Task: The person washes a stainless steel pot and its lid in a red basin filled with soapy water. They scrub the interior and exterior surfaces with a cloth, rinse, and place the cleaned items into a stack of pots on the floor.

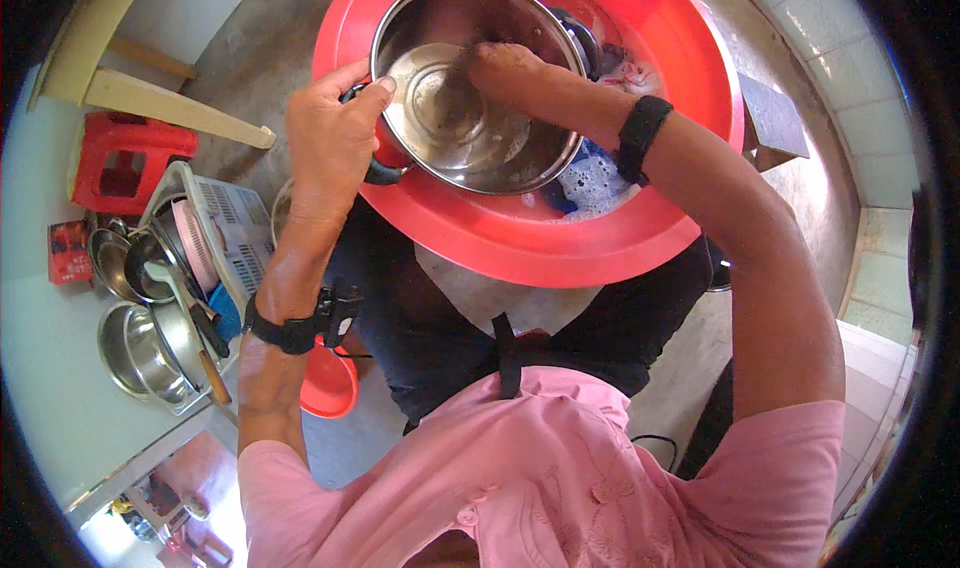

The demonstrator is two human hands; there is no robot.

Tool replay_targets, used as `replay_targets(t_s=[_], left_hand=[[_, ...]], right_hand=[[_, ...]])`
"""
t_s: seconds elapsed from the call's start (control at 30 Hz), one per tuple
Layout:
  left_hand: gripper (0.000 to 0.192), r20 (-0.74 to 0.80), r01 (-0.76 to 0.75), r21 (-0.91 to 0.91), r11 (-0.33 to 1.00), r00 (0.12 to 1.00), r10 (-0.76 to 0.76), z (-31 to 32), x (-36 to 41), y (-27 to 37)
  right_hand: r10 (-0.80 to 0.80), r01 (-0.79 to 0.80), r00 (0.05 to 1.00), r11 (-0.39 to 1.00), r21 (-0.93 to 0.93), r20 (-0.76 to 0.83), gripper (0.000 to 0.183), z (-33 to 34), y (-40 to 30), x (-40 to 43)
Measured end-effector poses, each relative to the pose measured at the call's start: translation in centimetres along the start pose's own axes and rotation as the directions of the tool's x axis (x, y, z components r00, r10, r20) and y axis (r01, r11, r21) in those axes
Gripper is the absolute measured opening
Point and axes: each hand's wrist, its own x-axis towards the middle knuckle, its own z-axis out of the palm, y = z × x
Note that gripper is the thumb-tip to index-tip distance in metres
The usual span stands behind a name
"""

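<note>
A stainless steel pot (491, 181) with black handles is tilted over a large red plastic basin (480, 241). My left hand (330, 132) grips the pot's rim at its left handle, thumb over the edge. Inside the pot is my right hand (510, 65), its fingers bent and blurred against the inner wall; whether they hold anything cannot be told. The pot's bottom looks wet. Beneath and beside the pot, the basin holds soapy suds (592, 185), dark blue cloth and a pale cloth (634, 78) with red marks. A clear round lid seems to lie at the basin's far side.
At the left stands a plastic dish rack (232, 215) with steel bowls (142, 350), pans and utensils. A red plastic stool (135, 159) is behind it, near a wooden leg (180, 108). A small red container (330, 384) stands by my left leg. A tiled wall (855, 65) runs along the right.
</note>
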Motion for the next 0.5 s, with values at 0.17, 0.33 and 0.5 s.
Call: replay_targets(t_s=[0.17,0.33,0.5], left_hand=[[0.031,-0.015,-0.139,0.028,0.990,0.990,0.140,0.7,-0.1,0.2],[0.028,0.023,-0.249,0.139,0.959,0.968,0.248,1.1,-0.4,0.6],[0.027,0.057,-0.250,0.136,0.959,0.968,0.244,1.6,-0.7,1.8]], right_hand=[[-0.052,0.022,0.986,0.982,0.185,0.161,0.018,-0.5,-0.8,-3.6],[-0.286,0.275,0.958,0.894,0.354,-0.024,0.019,-0.4,-5.0,-4.2],[-0.284,0.366,0.926,0.838,0.404,-0.250,0.019,1.4,-4.8,-3.9]])
